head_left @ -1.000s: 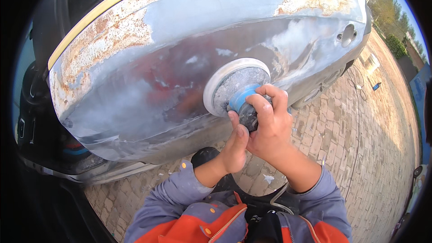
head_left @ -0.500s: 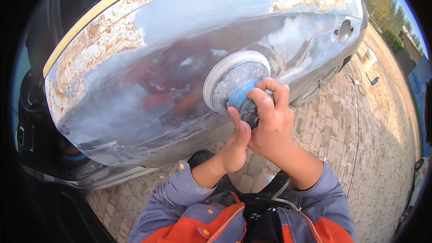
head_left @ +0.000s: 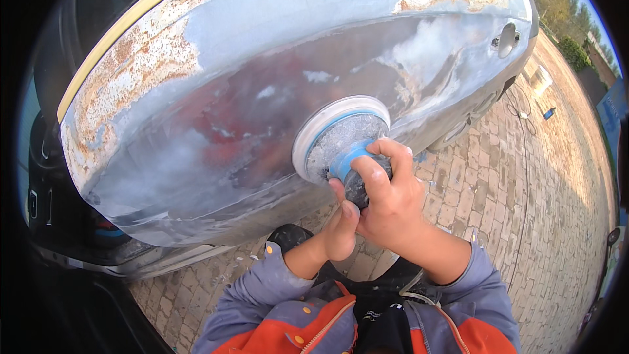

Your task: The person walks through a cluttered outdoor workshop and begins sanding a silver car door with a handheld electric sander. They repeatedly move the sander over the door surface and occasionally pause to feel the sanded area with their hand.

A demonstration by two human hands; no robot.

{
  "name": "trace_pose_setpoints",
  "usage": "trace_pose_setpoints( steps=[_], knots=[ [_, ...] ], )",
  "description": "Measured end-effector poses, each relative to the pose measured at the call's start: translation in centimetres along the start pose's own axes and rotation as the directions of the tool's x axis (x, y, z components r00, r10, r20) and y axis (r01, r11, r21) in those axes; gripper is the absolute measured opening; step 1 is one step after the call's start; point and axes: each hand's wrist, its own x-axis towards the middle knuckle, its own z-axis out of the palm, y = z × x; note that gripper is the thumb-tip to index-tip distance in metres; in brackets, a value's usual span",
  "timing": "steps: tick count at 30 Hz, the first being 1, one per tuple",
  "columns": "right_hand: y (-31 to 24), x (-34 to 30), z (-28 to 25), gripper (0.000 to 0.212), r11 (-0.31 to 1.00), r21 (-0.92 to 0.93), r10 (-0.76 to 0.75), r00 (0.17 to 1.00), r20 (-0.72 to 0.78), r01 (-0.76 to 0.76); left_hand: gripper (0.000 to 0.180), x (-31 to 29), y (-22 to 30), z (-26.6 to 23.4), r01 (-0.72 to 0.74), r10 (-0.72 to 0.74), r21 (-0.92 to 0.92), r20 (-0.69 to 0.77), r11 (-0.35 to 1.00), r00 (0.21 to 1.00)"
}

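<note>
Sander [head_left: 342, 145] sits right about the middle of the frame, a bit right of centre, with its round pad flat against the car door [head_left: 262, 92]. The pad has a pale whitish rim, a thin blue ring inside that, and a grey dusty backing; behind it there's a blue collar and a dark stubby body that mostly disappears into the grip.

Right hand [head_left: 392, 204] is wrapped tight around that dark body, fingers curled over the top and thumb up by the blue collar. Left hand [head_left: 342, 231] comes up from below centre and is closed around the underside of the tool, tucked against the right one, so both are clamped on it.

The door fills the upper half: sanded down to dull grey-blue metal, with rusty orange speckling in the upper left and a smaller rust patch at the top right. There's a reddish reflection in the shiny bit left of the pad. Door handle recess [head_left: 506, 38] is upper right. Brick paving [head_left: 524, 190] runs down the right side.
</note>
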Motion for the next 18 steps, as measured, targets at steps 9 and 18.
trace_pose_setpoints(
  steps=[9, 18],
  knots=[
    [0.9, 0.5, -0.5, 0.06, 1.0, -0.003, 0.015, 1.0, -0.019, -0.015, 0.092, 1.9, 2.1, 0.8, 0.061, -0.06, 0.046, -0.036, 0.997, 0.998],
    [2.9, 3.7, -1.3, 0.063, 0.993, -0.001, 0.116, 0.993, 0.007, -0.116, 0.093, 5.5, 4.6, 0.1, 0.067, -0.067, 0.007, 0.011, 0.998, 0.998]
  ],
)
